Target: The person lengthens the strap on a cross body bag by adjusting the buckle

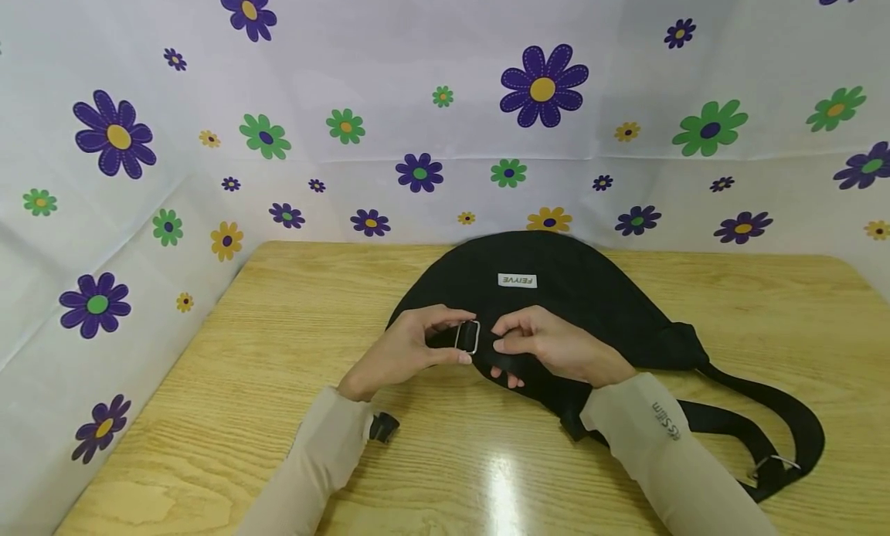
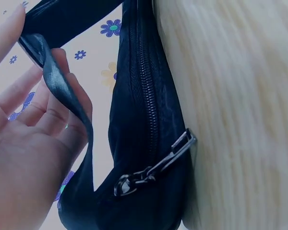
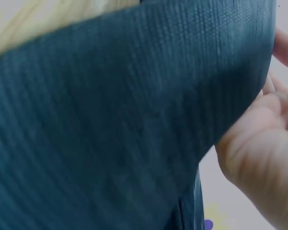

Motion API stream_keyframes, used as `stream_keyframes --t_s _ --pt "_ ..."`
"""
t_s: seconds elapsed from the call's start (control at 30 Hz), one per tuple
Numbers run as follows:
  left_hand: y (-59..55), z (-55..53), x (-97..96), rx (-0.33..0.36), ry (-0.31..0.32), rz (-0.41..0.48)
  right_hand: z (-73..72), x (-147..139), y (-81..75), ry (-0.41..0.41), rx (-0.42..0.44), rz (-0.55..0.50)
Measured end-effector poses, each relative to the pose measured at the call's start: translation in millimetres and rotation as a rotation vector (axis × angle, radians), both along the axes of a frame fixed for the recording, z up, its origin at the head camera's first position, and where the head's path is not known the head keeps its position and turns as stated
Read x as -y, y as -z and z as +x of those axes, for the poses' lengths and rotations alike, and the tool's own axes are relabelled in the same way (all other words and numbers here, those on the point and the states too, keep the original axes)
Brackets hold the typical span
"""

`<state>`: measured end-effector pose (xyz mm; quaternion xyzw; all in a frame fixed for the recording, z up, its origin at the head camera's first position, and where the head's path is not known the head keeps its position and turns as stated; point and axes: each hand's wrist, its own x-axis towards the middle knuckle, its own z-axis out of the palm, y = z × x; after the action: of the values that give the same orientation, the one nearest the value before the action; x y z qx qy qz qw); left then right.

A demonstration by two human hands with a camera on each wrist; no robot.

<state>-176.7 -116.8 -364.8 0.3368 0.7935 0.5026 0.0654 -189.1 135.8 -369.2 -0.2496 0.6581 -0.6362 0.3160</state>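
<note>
A black crescent-shaped bag (image 1: 577, 289) with a small white label (image 1: 518, 280) lies on the wooden table. My left hand (image 1: 396, 351) pinches a metal strap slider (image 1: 468, 337) between thumb and fingers, over the bag's lower left part. Just right of it, my right hand (image 1: 559, 344) holds the black strap (image 1: 488, 348) with thumb and index finger. In the left wrist view, the strap (image 2: 69, 91) hangs twisted from the left hand, beside the bag's zipper (image 2: 146, 91) and its metal pull (image 2: 156, 167). Broad webbing (image 3: 129, 110) covers much of the right wrist view, hiding the fingertips.
The strap's other stretch (image 1: 799, 412) loops out on the right, with a second metal slider (image 1: 775, 465). A black plastic buckle part (image 1: 383, 427) shows by the left sleeve. Behind the wooden table (image 1: 306, 289) hangs a flower-print cloth (image 1: 389, 72).
</note>
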Motion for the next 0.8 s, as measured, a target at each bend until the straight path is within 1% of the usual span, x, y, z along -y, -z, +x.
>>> stream_keyframes --t_s 0.1,0.17,0.33,0.43,0.53,0.63,0.8 --pt "0.3 0.6 -0.5 0.0 -0.009 0.004 0.6 3.2 -0.1 0.004 -0.024 -0.025" --pt "1.1 0.6 -1.5 0.002 -0.001 0.014 1.9 6.6 -0.5 0.014 -0.031 -0.037" --pt "3.2 0.1 -5.0 0.022 0.038 0.022 6.1 14.5 -1.7 0.061 -0.026 -0.013" --pt "3.6 -0.1 -5.6 0.023 0.034 0.017 6.6 16.2 -0.9 0.073 -0.029 -0.015" --pt "3.5 -0.7 -5.1 0.014 0.028 0.022 4.7 13.8 1.7 0.05 -0.024 -0.056" --pt "3.2 -1.6 -3.8 0.004 0.032 0.03 2.3 7.7 3.5 0.003 -0.017 -0.071" --pt "1.2 -1.9 -0.5 0.022 0.018 0.055 -1.2 -4.2 2.5 -0.064 -0.005 -0.016"
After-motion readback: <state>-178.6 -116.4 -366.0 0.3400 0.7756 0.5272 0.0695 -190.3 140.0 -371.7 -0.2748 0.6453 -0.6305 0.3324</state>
